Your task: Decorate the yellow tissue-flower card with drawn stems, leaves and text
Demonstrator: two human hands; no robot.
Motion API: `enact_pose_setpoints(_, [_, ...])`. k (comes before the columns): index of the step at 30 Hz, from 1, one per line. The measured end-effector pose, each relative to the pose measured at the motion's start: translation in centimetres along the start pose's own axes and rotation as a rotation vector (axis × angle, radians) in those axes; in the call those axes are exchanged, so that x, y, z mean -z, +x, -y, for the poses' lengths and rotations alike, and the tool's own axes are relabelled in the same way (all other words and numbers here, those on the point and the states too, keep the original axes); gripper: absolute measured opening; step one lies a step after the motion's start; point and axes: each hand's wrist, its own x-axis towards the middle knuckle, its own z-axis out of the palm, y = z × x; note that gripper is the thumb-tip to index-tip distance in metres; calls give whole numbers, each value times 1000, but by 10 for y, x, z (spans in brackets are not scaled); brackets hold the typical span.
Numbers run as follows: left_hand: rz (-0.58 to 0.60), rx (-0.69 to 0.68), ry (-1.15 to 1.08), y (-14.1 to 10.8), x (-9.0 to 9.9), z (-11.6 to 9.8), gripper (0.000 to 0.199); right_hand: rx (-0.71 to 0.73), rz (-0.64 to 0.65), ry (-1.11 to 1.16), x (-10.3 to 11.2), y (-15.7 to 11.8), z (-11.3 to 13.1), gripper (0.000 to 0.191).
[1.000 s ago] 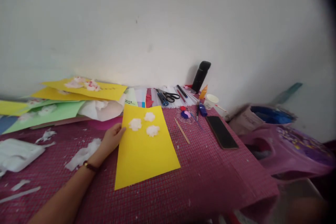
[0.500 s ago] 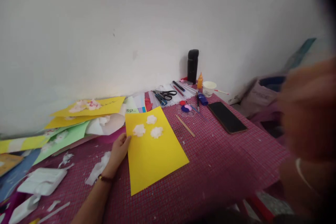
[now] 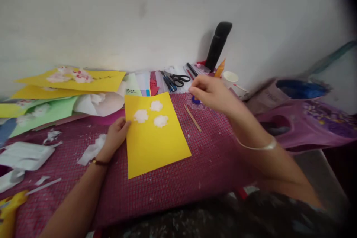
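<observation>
A yellow sheet (image 3: 156, 148) with three white fluffy tufts (image 3: 161, 121) near its top lies on the checked tablecloth (image 3: 167, 193). My left hand (image 3: 118, 132) grips the sheet's left edge between thumb and fingers. Over the paint palette (image 3: 198, 105) with blue paint hovers my right hand (image 3: 209, 91), its fingers pinched together; whatever is in them, if anything, is hidden. A wooden pencil (image 3: 193, 118) lies between the sheet and that hand.
Scissors (image 3: 178, 79), an orange bottle (image 3: 220, 68), a white cup (image 3: 231, 77) and a black flask (image 3: 219, 46) stand or lie near the wall. Decorated sheets (image 3: 103, 81) pile up at left, above a white glue-stained case (image 3: 28, 154). Pink bags (image 3: 304, 122) are at right.
My right hand has come in from the far right to above the palette, fingers now pinched. The view has shifted and tilted; my left hand still holds the sheet.
</observation>
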Motion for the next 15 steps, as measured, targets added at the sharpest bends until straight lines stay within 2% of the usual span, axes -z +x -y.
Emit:
enact_pose_setpoints(2, [5,-19,-11,2,-1,0,46,-33,47,-125,-32,36,-27,16])
enact_pose_setpoints(4, [13,-34,-2,4,0,0,46,-62,120,-285,-60,60,-46,19])
enact_pose_setpoints(6, [21,-35,19,4,2,1,46,-73,204,-379,-82,70,-55,22])
enact_pose_setpoints(8, [33,-33,59,5,4,2,45,-53,243,-415,-94,71,-60,25])
enact_pose_setpoints(11, [61,-34,117,6,6,6,44,-110,184,-467,-90,77,-76,29])
enact_pose_setpoints(15, [93,-47,194,9,6,8,45,-350,35,-598,-63,102,-118,39])
